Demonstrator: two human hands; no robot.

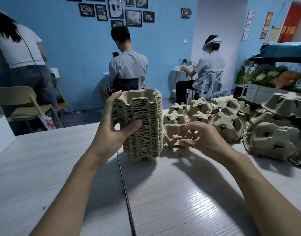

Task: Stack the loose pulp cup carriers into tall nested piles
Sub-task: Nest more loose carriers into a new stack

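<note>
A tall nested pile of pulp cup carriers point(144, 126) stands upright on the pale wooden table point(163, 193), near its middle. My left hand point(112, 126) grips the pile's left side, thumb across the front and fingers round the back. Just right of the pile lies a single loose carrier point(173, 133), cups facing up. My right hand point(199, 137) pinches its near right edge between thumb and curled fingers. A heap of loose carriers point(228, 120), most upside down, spreads behind and to the right.
A seam point(126, 193) runs down the table between two tops. A white box point(1, 133) sits at the left edge. Larger carriers point(274, 138) pile at the far right. Three people and chairs are beyond the table's far edge.
</note>
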